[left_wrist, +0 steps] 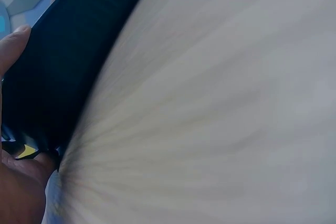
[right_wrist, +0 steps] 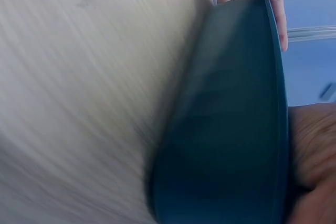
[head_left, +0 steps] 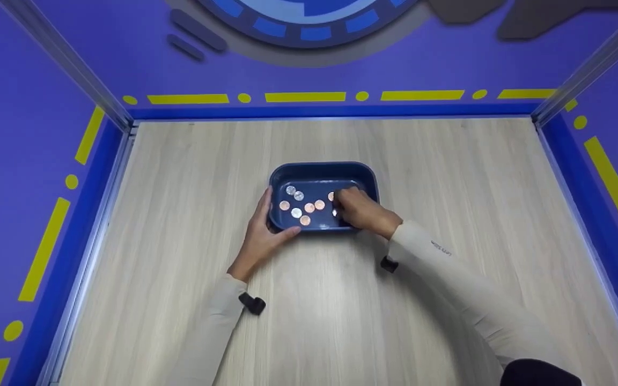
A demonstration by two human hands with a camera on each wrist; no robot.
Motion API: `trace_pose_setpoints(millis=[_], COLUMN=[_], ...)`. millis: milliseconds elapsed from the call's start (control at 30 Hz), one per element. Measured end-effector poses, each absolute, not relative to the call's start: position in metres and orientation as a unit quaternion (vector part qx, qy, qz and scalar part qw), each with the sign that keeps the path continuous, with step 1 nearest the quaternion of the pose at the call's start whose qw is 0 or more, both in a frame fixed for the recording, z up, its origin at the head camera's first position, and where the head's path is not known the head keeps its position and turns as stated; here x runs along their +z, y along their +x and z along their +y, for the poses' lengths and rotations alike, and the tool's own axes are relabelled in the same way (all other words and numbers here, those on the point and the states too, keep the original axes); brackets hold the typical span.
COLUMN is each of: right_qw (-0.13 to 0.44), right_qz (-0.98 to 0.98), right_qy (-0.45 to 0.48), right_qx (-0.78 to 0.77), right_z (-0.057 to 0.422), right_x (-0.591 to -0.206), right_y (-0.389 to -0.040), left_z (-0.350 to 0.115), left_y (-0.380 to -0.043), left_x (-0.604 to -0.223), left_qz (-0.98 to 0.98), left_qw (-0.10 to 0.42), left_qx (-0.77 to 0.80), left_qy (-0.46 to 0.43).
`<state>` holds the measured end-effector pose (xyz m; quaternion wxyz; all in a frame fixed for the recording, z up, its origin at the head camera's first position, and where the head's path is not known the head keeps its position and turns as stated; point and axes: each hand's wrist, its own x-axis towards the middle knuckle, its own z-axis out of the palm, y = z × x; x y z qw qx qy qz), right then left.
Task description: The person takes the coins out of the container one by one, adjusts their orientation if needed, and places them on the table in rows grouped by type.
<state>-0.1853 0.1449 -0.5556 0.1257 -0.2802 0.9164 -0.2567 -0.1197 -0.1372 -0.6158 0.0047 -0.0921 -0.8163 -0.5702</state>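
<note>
A dark blue rectangular dish (head_left: 319, 170) with rounded corners sits on the wooden table. Several coins, some copper like this one (head_left: 305, 220) and some silver like this one (head_left: 296, 213), lie spread over its floor. My left hand (head_left: 262, 236) grips the dish's near left corner, thumb along the front rim and fingers along the left wall. Inside the right half, my right hand (head_left: 361, 210) reaches down with bent fingers. A silver coin (head_left: 335, 213) shows right beside those fingers; the fingertips are hidden, so I cannot tell whether they hold one. The right wrist view shows the dish's outer wall (right_wrist: 226, 114).
The pale wooden tabletop (head_left: 191, 187) surrounds the dish. Blue panels with yellow dashes, including the back wall (head_left: 309, 80), enclose it on the left, back and right. A black wrist camera (head_left: 252, 304) is worn on the left sleeve, another (head_left: 389, 264) on the right.
</note>
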Motion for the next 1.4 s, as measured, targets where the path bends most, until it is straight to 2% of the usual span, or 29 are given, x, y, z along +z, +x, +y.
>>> trace_pose_setpoints(millis=[333, 567, 833, 1067, 1400], right_qw=[0.149, 0.12, 0.12, 0.09, 0.079], right_qz=[0.922, 0.912, 0.902, 0.903, 0.9], right_qy=[-0.261, -0.263, -0.237, -0.239, -0.224], right_qx=[-0.245, -0.29, -0.341, -0.346, -0.364], right_z=[0.143, 0.143, 0.151, 0.164, 0.184], right_x=[-0.55, -0.552, -0.541, -0.533, -0.518], right_y=[-0.184, -0.183, -0.177, -0.171, -0.162], left_z=[-0.136, -0.136, -0.136, -0.136, -0.135], left_y=[-0.12, -0.12, -0.119, -0.12, -0.12], left_x=[-0.615, -0.616, -0.615, -0.616, -0.616], left_qz=[-0.818, -0.812, -0.812, -0.812, -0.813], left_qw=[0.0, -0.001, 0.004, 0.004, 0.003], left_qx=[-0.569, -0.578, -0.578, -0.578, -0.577], left_qy=[-0.086, -0.083, -0.083, -0.083, -0.081])
